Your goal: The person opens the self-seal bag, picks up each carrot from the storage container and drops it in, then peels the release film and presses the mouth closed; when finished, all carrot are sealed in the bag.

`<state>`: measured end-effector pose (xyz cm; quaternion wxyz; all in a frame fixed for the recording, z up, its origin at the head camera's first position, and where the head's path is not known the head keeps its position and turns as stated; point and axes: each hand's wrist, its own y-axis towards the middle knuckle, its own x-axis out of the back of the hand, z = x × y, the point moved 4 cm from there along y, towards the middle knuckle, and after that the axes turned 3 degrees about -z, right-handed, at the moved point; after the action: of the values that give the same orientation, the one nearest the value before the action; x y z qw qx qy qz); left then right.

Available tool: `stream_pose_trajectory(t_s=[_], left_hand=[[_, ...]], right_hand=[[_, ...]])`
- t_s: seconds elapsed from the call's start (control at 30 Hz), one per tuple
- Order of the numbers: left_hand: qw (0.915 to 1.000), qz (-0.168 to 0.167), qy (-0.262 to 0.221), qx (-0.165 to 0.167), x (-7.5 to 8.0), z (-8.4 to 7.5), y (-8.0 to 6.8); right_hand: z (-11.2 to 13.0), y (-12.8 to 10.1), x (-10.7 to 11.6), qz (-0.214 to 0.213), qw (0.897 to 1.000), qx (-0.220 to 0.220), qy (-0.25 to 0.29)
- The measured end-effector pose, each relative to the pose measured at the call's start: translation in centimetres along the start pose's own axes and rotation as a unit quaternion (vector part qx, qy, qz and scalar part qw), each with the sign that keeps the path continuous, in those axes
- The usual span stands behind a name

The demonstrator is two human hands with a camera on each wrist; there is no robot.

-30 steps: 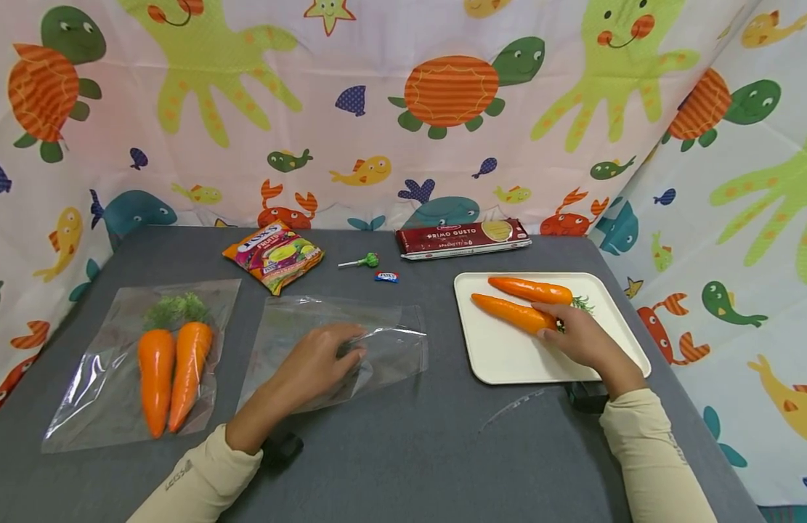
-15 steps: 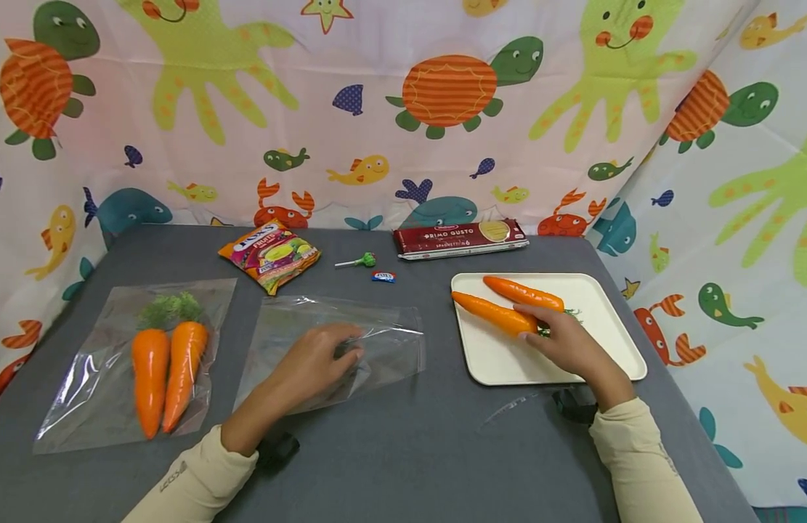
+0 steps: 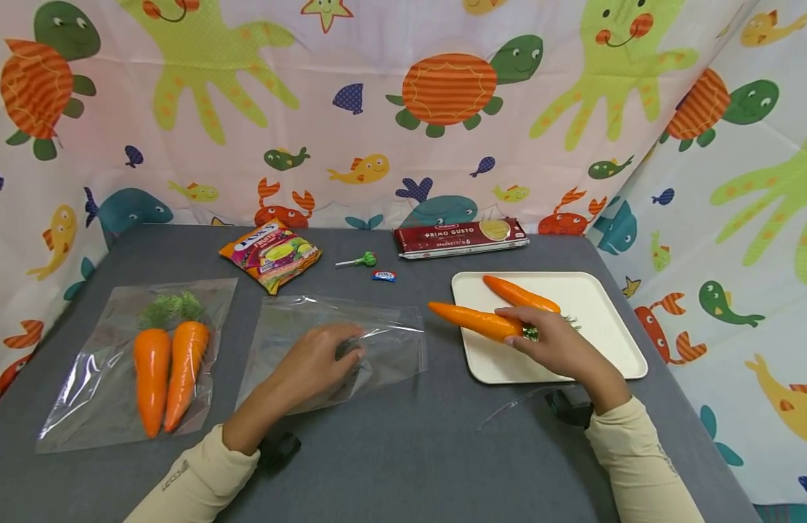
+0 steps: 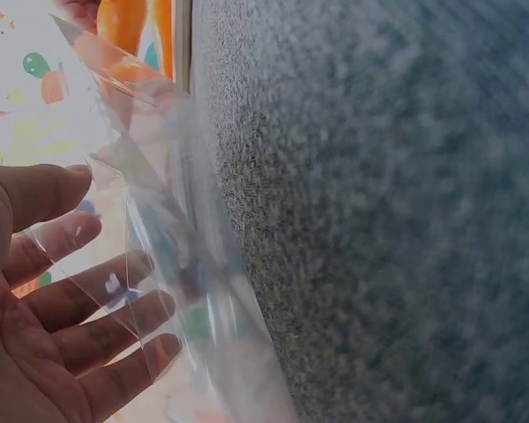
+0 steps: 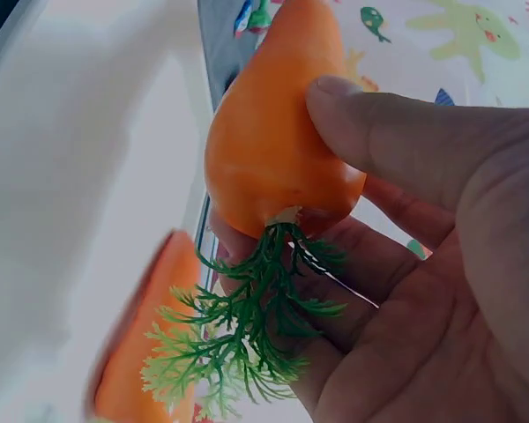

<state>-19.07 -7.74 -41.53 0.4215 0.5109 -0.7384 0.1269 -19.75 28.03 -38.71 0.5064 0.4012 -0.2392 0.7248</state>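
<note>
My right hand (image 3: 530,330) grips an orange carrot (image 3: 471,321) at its leafy end; the carrot's tip sticks out past the left edge of the white tray (image 3: 599,341). In the right wrist view my thumb (image 5: 379,132) presses on the carrot (image 5: 273,150) above its green leaves (image 5: 247,326). A second carrot (image 3: 517,293) lies on the tray. My left hand (image 3: 341,349) rests on an empty clear plastic bag (image 3: 390,341) at mid-table. In the left wrist view its relaxed fingers (image 4: 79,291) lie against the bag's film (image 4: 185,264).
Another clear bag (image 3: 89,392) at the left holds two carrots (image 3: 164,374). Along the table's back edge lie a snack packet (image 3: 272,254), a green lollipop (image 3: 360,260), a small wrapped sweet (image 3: 384,276) and a red spaghetti box (image 3: 462,238). Patterned cloth walls the table in.
My right hand has lifted the nearer carrot off the tray and carried it leftward, so its tip now overhangs the tray's left edge. My left hand has stayed on the bag.
</note>
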Motion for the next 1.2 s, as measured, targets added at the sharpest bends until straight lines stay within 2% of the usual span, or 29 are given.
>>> stream_pose_trajectory(t_s=[0.2, 0.4, 0.77, 1.03, 1.2], left_hand=[[1.0000, -0.004, 0.001, -0.007, 0.0, 0.0, 0.0], [1.0000, -0.001, 0.004, -0.001, 0.0, -0.1, 0.1], [0.9997, 0.016, 0.007, 0.015, -0.2, -0.2, 0.0], [0.9996, 0.021, 0.004, 0.017, -0.3, -0.4, -0.1], [0.9997, 0.019, 0.007, 0.015, -0.3, -0.4, -0.1]], right_hand=[[1.1, 0.1, -0.4, 0.009, 0.999, 0.043, 0.014], [2.2, 0.2, -0.4, 0.023, 0.997, 0.071, 0.020], [4.1, 0.9, -1.4, 0.054, 0.993, 0.100, 0.018], [5.8, 1.8, -2.7, 0.102, 0.988, 0.112, 0.041], [6.6, 2.4, -3.2, 0.107, 0.986, 0.124, 0.040]])
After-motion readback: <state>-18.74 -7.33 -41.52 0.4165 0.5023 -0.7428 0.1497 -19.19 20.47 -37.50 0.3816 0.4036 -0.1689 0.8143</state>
